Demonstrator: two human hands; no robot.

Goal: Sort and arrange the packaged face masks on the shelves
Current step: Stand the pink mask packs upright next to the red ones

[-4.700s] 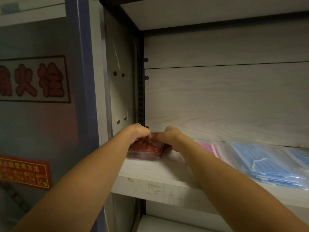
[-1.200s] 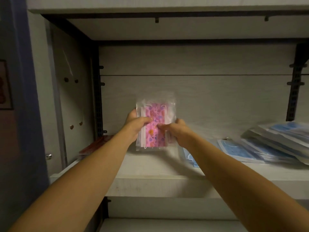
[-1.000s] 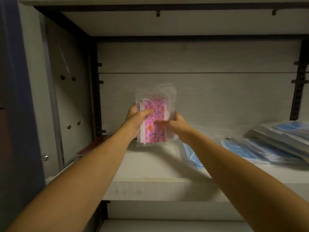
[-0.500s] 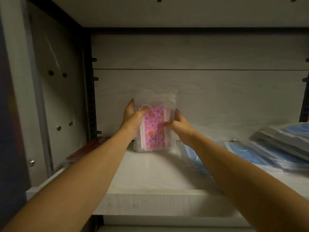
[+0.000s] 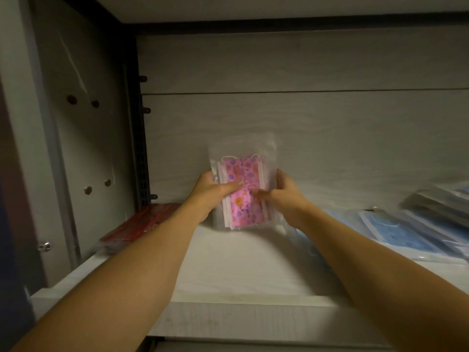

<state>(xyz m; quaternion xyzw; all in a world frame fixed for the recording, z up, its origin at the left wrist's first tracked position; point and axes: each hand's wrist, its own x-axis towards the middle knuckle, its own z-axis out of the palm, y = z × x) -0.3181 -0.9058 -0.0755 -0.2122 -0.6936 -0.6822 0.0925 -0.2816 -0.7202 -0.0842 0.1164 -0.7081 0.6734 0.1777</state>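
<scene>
The shelf (image 5: 243, 270) lay bare at frame centre. Blue mask packs (image 5: 396, 229) crowded its right, red packs (image 5: 137, 224) its left edge. Between them, left hand (image 5: 210, 191) and right hand (image 5: 284, 194) pinched the pink mask pack (image 5: 241, 174) upright.

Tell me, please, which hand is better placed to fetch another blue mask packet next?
Probably the right hand: the clear-wrapped blue mask packets lie on its side, while the left hand can steady the pink patterned mask packet.

Masks on the pale shelf (image 5: 243, 273)

A clear pack of pink patterned masks (image 5: 242, 191) stood upright at the middle, far back; red packs (image 5: 138, 224) lay flat at far left; blue packs (image 5: 396, 232) lay overlapping at right.
</scene>
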